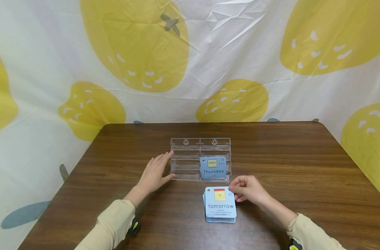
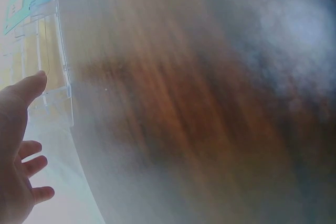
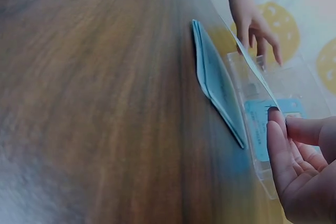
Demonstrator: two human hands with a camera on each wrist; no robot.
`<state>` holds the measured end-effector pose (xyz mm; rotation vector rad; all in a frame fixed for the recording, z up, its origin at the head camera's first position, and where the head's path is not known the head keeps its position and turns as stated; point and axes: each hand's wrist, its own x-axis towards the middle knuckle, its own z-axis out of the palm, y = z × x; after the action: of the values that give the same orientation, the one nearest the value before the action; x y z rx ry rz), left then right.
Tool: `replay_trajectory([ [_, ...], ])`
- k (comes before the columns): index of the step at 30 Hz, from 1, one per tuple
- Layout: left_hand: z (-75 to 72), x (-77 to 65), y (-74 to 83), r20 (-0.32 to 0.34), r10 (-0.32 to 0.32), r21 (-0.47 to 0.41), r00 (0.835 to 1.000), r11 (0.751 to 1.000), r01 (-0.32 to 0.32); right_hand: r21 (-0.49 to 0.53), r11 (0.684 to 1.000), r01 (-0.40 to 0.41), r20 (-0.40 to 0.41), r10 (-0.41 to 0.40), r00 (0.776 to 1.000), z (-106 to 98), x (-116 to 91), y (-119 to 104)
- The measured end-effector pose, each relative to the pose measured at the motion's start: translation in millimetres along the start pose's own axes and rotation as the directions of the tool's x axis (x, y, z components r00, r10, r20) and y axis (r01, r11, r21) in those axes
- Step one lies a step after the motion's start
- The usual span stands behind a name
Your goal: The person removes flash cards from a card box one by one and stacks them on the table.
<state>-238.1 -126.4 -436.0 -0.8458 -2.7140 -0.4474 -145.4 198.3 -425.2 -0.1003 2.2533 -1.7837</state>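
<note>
Fingers and thumb of the left hand (image 1: 153, 174) are spread apart at the left end of the clear rack (image 1: 185, 177), whose lower right section bears the "Thursday" card (image 1: 213, 168). Nearer the person, the "tomorrow" card (image 1: 220, 202) stands over the card stack (image 1: 220, 220), shown apart from it in the right wrist view, its upper right edge pinched between thumb and fingers of the right hand (image 1: 251, 191). Lifting this card appears to be the step in hand; the next move calls for a steady edge grip.
</note>
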Motion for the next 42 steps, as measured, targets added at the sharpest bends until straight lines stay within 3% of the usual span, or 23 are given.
replay_trajectory([
  [10,0.1,-0.3,-0.2,0.012,-0.005,-0.001,1.000,1.000,0.005,0.030,0.998,-0.047,0.003,0.047,0.999,3,0,6],
  [20,0.8,0.5,-0.3,0.007,0.003,-0.001,1.000,1.000,-0.003,-0.034,0.997,-0.066,-0.010,0.066,0.998,2,1,8],
  [27,0.7,1.0,-0.1,0.022,-0.006,0.003,1.000,1.000,0.006,-0.132,0.991,-0.005,0.017,0.007,1.000,0,1,7],
  [33,0.4,1.5,-0.1,0.030,-0.011,0.001,0.999,1.000,0.011,-0.273,0.960,0.060,0.010,-0.060,0.998,-9,1,-1],
  [42,-1.0,0.6,0.6,0.032,-0.016,0.002,0.999,1.000,0.016,-0.309,0.949,0.065,-0.017,-0.074,0.997,-20,0,-8],
])
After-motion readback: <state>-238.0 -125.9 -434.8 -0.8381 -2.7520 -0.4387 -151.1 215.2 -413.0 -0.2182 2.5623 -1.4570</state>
